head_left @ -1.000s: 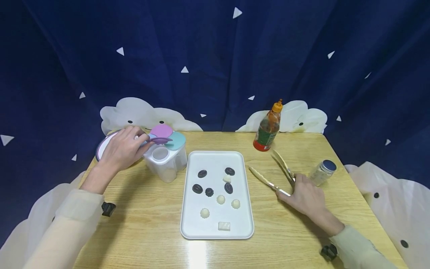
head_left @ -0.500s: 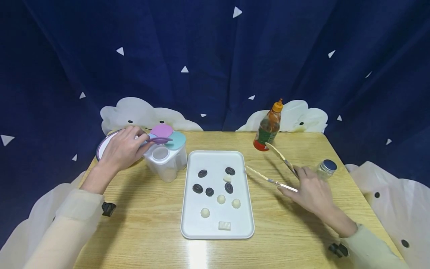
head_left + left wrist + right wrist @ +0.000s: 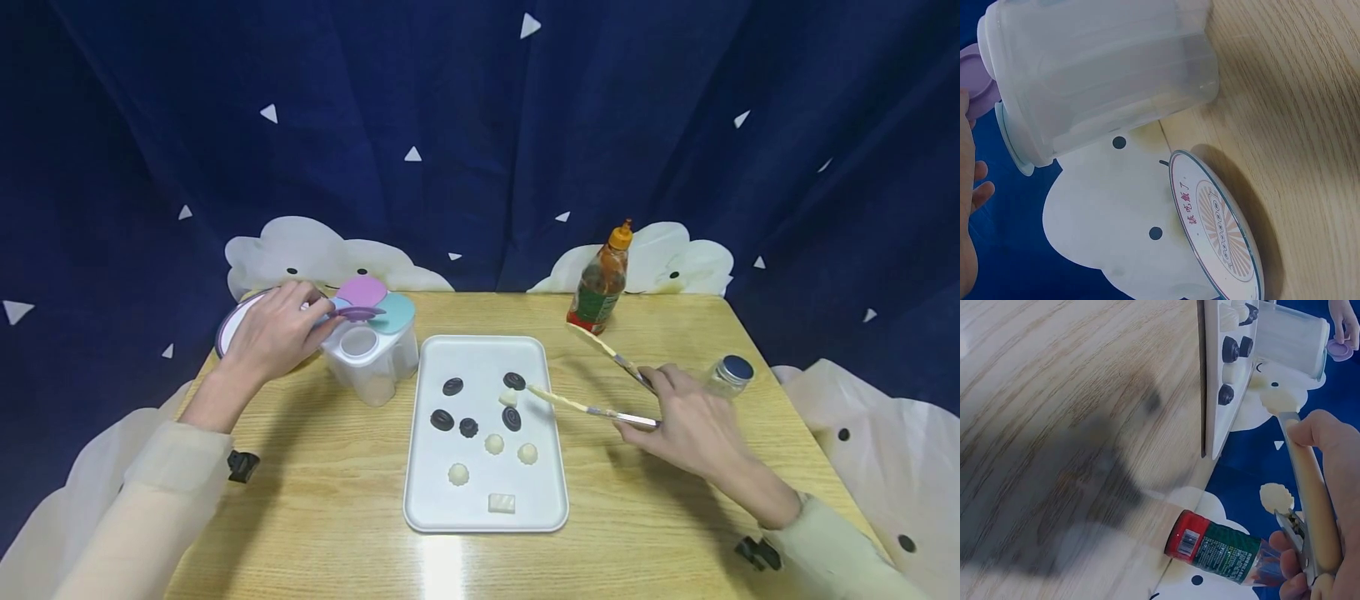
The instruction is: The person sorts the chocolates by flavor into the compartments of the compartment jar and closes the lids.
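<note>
My left hand (image 3: 277,333) pinches the raised purple lid (image 3: 358,313) of a clear storage container (image 3: 375,371), whose round opening shows below it. The container's other lids, pink, blue and teal, lie flat on top. In my right hand (image 3: 693,425) is a pair of tongs (image 3: 570,403) with cream tips, arms spread apart. One tip reaches over the right rim of a white tray (image 3: 480,358), close to a dark chocolate (image 3: 514,381); nothing is between the tips. Several dark and white chocolates, including a white rectangular piece (image 3: 502,503), lie scattered on the tray.
A sauce bottle (image 3: 600,287) with an orange cap stands at the back, behind the tongs. A small jar (image 3: 729,375) with a blue lid stands beyond my right hand. A white plate (image 3: 1216,219) leans behind my left hand. A dark blue curtain (image 3: 480,150) hangs behind the table.
The tongs have moved left from beside the tray, and one tip is now over its right rim. My left hand and the purple lid have stayed still.
</note>
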Motion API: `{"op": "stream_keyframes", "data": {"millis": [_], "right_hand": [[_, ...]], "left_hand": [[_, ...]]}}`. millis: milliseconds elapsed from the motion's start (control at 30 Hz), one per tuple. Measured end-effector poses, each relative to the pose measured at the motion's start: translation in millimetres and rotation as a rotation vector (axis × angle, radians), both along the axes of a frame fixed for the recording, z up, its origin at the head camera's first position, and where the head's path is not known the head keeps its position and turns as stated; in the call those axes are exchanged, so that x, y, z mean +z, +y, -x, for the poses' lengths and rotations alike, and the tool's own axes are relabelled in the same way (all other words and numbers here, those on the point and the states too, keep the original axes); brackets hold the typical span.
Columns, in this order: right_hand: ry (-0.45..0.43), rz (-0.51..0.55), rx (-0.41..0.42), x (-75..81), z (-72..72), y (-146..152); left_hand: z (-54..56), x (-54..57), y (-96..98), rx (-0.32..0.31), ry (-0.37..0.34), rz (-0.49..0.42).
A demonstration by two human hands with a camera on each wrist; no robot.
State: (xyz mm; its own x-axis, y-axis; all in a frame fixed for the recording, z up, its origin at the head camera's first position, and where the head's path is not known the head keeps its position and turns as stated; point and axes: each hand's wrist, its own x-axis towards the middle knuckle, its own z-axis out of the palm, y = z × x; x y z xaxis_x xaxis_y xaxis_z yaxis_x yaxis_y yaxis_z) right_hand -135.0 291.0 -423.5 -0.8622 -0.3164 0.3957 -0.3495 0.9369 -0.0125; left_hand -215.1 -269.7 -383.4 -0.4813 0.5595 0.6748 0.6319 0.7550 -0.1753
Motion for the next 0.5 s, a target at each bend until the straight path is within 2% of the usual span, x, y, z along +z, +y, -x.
{"op": "stream_keyframes", "data": {"millis": [133,500], "right_hand": [[-0.027,-0.011,0.04,-4.3,4.9,-2.9],[-0.014,-0.03,0.142,-21.1,21.1,-9.8]], "left_hand": [[-0.4,0.0,-0.1,0.004,0.001,0.007],[-0.7,0.4,0.5,0.012,0.016,0.014]]}}
